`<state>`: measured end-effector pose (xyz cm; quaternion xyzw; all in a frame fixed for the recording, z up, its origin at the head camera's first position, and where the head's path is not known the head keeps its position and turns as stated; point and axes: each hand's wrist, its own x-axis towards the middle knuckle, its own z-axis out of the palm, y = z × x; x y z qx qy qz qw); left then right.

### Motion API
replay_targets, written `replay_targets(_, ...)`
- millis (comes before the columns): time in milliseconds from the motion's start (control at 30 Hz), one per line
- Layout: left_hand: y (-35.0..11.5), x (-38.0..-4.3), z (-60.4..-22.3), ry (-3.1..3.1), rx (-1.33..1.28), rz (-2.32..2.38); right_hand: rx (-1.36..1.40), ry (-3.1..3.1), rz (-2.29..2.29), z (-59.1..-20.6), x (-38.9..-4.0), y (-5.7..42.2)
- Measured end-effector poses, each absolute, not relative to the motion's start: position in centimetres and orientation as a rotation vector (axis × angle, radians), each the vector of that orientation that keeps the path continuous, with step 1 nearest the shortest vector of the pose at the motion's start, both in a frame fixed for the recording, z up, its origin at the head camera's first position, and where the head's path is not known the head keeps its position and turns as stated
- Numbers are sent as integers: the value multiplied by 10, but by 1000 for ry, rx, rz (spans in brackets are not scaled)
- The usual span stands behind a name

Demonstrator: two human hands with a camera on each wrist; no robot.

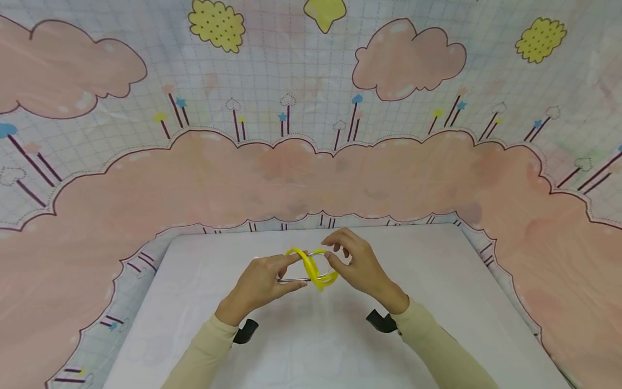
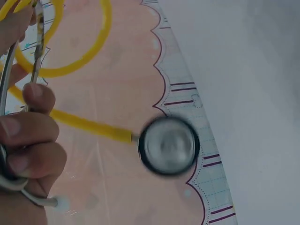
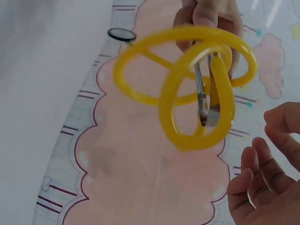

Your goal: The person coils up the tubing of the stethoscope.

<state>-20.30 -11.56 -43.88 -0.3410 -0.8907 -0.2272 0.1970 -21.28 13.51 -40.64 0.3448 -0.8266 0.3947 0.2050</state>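
Observation:
A stethoscope with yellow tubing (image 1: 311,268) is held up above the table. My left hand (image 1: 264,278) grips its metal ear tubes (image 3: 199,84), and the tubing loops around them in coils. A round metal chest piece (image 2: 169,145) dangles at the tube's end, blurred in the left wrist view. Below the left fingers one pale eartip (image 2: 62,203) sticks out. Beside the coils is my right hand (image 3: 269,183), its fingers loosely bent and holding nothing; in the right wrist view a gap separates it from the tubing.
A white-topped table (image 1: 311,346) lies under both hands. Behind it hangs a cloth backdrop (image 1: 311,178) printed with pink clouds and small stars. Dark wrist-camera mounts (image 1: 246,331) sit at both sleeves.

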Motion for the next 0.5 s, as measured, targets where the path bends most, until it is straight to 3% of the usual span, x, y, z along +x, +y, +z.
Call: replay_targets(500, -113, -190, -431, -2550, -1100, -635, 1312, -2483, 977, -403, -221, 135)
